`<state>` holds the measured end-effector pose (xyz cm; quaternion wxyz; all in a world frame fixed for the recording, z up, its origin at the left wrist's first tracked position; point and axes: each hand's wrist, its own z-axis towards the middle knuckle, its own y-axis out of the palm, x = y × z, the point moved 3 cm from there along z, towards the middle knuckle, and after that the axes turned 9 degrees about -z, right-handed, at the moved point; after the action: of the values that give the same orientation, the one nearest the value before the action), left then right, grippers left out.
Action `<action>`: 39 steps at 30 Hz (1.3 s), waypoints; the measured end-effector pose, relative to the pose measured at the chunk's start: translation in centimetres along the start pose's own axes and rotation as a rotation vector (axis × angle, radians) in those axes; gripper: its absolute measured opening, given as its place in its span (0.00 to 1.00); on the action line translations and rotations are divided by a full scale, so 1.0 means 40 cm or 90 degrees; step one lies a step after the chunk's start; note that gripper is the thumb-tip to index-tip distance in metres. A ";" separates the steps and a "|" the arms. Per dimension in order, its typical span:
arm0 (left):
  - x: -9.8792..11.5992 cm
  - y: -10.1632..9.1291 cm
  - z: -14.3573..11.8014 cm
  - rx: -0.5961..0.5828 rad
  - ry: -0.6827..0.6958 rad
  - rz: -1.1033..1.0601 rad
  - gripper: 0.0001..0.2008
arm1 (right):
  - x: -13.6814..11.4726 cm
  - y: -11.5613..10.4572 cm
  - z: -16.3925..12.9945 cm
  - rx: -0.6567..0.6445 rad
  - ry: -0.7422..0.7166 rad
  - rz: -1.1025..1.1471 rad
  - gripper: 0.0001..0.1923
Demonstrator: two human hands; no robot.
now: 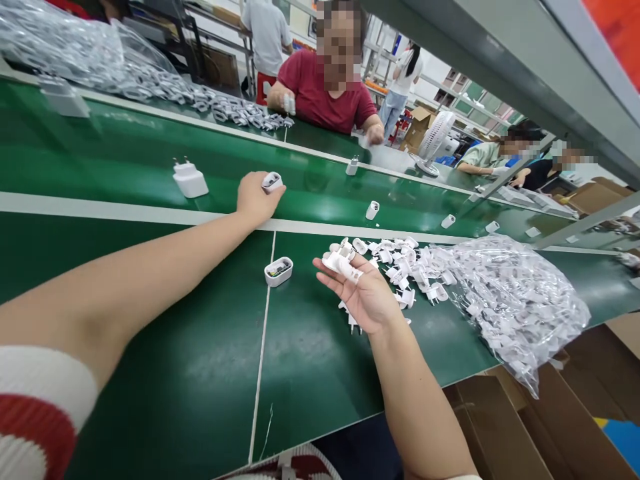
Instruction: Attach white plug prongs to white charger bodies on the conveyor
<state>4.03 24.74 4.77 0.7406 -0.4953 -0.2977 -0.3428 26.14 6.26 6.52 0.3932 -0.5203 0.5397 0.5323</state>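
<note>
The left arm is stretched far forward across the view, and the left hand [257,197] is laid palm down with its fingers curled closed at the tips. The right forearm is raised from the lower edge, and the right hand [363,293] is turned palm up, its fingers [340,265] loosely bent together.

White charger housing [272,181], small and rounded, open side showing dark innards, gripped at the fingertips over the far green belt lane. Second open housing [279,271], same white shell with components visible inside, lying flat on the near lane just beside the seam line. White plug-pin cap [341,263] resting across the upturned fingers, next to a loose heap of matching plug caps [405,267] spilling from a clear plastic bag.
</note>
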 end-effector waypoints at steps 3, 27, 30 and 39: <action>0.068 -0.112 -0.128 0.035 0.099 -0.027 0.19 | 0.001 0.001 0.000 0.073 -0.068 -0.115 0.20; 0.053 -0.059 -0.526 -0.366 0.125 -0.288 0.14 | -0.042 0.071 -0.094 -0.135 -0.396 -0.705 0.04; 0.049 -0.055 -0.524 -0.371 0.129 -0.299 0.14 | -0.037 0.080 -0.098 -0.143 -0.438 -0.829 0.07; 0.047 -0.054 -0.524 -0.360 0.120 -0.294 0.15 | -0.007 0.092 -0.089 -0.098 -0.411 -0.811 0.08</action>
<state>5.54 4.08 0.42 0.5016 -0.5666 -0.2258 -0.6136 23.04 2.42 7.83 0.7296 -0.5772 -0.0511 0.3631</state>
